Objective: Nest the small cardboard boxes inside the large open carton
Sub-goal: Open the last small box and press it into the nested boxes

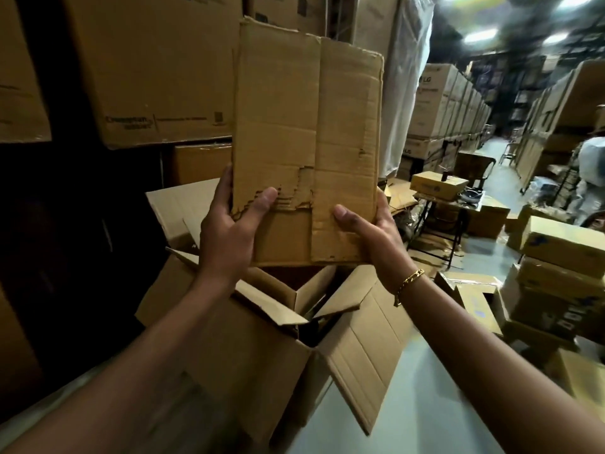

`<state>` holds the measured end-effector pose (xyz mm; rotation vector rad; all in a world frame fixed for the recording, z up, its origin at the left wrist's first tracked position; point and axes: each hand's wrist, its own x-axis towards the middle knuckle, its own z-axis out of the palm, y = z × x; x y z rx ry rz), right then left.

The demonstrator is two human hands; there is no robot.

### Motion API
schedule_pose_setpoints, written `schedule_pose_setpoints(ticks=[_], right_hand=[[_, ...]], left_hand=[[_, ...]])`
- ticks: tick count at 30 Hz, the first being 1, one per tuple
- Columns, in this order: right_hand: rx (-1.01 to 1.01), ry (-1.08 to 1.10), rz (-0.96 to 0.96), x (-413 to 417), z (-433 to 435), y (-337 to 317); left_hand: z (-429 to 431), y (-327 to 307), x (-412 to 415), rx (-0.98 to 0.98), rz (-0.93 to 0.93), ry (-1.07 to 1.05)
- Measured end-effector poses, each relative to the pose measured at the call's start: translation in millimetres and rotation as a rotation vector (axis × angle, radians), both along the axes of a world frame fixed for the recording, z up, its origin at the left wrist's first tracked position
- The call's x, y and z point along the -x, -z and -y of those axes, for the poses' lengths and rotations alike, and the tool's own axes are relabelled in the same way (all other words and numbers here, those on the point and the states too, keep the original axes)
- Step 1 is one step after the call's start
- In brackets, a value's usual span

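I hold a worn, flattened small cardboard box (pixel 307 139) upright in front of me, above the large open carton (pixel 262 348). My left hand (pixel 229 234) grips its lower left edge, thumb on the torn front face. My right hand (pixel 370 234) grips its lower right edge; a gold bracelet sits on that wrist. The carton stands on the floor with its flaps spread outward; its dark inside shows some cardboard, mostly hidden by the held box and my arms.
Tall stacks of big cartons (pixel 157 70) fill the left and back. A small stand (pixel 438 221) with a box on it stands to the right. Stacked small boxes (pixel 559 273) line the right side. Pale floor (pixel 425 404) runs along an aisle.
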<state>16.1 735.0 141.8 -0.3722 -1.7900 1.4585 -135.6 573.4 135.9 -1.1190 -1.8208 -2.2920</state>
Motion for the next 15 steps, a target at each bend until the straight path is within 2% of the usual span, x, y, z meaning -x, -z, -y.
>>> schedule_pose_setpoints(ticks=[6,12,15], right_hand=[[-0.081,-0.073,0.036,26,-122,-14],[-0.156,-0.155,0.214,56,-227,-46],[-0.165,-0.256,0.319,88,-258,-67]], left_hand=[[-98,-6,8,0.01,0.009,-0.079],[-175,-15,22,0.081,0.152,-0.174],[-191,-22,39,0.183,0.202,-0.296]])
